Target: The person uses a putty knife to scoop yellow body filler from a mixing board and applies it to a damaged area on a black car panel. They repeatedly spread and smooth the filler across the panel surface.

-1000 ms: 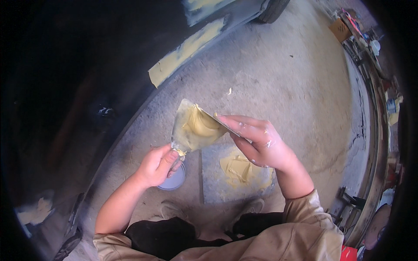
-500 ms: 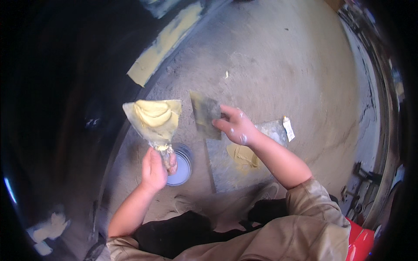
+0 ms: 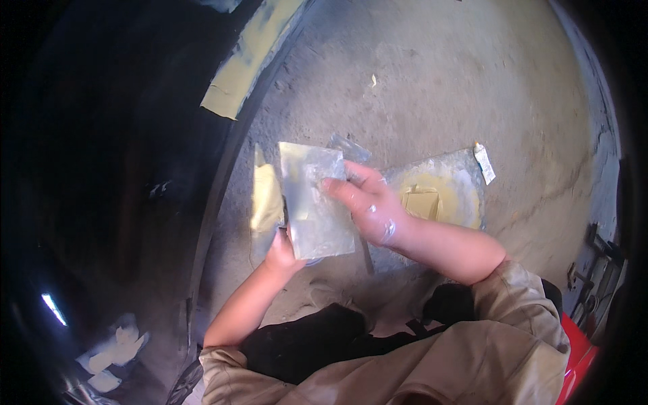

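While a big black panel (image 3: 135,135) curves away left of the left hand's (image 3: 283,255) fingers, a grey board (image 3: 466,160) lies on the floor (image 3: 432,81), partly below the right forearm (image 3: 445,246). The right hand (image 3: 370,206), angled up and leftward, pinches a flat grey plate (image 3: 314,216) by its right edge, thumb across the near face. That plate hides much of the left grip, which looks clenched on a broad scraper (image 3: 260,241) standing upright just above those fingers, loaded with yellow putty (image 3: 268,196). Well right of the right fingers sits a small white tube (image 3: 484,164).
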A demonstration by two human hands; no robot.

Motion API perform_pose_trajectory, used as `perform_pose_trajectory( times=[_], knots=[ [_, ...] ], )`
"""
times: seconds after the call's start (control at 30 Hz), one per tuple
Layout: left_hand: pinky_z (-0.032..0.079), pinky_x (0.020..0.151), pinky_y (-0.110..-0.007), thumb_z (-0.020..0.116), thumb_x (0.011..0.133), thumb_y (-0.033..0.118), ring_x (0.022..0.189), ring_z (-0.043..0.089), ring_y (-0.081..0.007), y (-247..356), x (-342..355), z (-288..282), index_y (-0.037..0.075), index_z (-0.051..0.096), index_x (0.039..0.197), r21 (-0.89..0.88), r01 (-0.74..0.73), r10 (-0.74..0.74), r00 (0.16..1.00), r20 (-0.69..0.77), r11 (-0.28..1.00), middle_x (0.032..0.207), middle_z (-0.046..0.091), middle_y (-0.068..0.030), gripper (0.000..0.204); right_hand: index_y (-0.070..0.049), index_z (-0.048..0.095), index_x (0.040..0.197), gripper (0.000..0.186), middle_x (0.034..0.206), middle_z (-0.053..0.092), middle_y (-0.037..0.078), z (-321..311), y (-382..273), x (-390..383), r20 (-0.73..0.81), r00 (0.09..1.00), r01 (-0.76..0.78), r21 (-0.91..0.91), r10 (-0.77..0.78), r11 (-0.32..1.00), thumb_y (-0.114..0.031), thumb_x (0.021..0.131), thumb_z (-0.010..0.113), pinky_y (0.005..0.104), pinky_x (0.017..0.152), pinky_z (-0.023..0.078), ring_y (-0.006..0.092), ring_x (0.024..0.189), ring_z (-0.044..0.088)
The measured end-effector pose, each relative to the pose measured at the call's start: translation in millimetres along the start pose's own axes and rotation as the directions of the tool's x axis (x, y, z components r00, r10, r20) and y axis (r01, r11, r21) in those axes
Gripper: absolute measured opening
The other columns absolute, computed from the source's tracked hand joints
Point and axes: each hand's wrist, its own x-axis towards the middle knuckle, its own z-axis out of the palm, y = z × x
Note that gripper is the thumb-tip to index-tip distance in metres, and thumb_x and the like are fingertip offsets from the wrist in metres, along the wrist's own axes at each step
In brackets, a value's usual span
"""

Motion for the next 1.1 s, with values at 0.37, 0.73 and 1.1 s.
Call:
perform_pose_trajectory(
  times=[0.37,0.73,1.1],
  knots=[
    [0.050,0.079,-0.044,0.072,0.081,0.020,0.095,0.061,-0.0353,-55,-5,-13,0.000,0.050,0.121,0.415,0.134,-0.106,0.990,-0.090,0.900,0.106,0.057,-0.0184,0.050,0.000,0.066,0.112,0.023,0.093,0.069,0.003,-7,-20,-4,0.043,0.997,-0.069,-0.015,0.070,0.997,-0.014,0.096,0.057,0.0263,0.073,0.051,0.0077,0.083,0.062],
    [0.049,0.077,-0.047,0.069,0.079,0.007,0.089,0.059,-0.0414,-33,-1,-28,0.001,0.051,0.119,0.822,-0.192,0.000,0.974,0.228,0.536,0.096,0.057,-0.0204,0.044,0.000,0.064,0.115,0.026,0.101,0.071,0.008,-32,-50,0,0.084,0.994,-0.091,0.221,0.074,0.971,-0.013,0.093,0.061,0.0283,0.079,0.054,0.0145,0.087,0.068],
    [0.050,0.081,-0.037,0.054,0.094,0.012,0.087,0.065,-0.0249,179,92,-139,-0.003,0.064,0.108,0.819,0.034,-0.104,0.994,0.031,0.573,0.097,0.068,-0.0133,0.023,-0.007,0.052,0.130,0.036,0.132,0.056,0.007,-139,-81,130,-0.230,0.932,0.342,0.306,-0.280,0.888,-0.018,0.096,0.057,0.0392,0.099,0.044,0.0223,0.115,0.056]
  ],
)
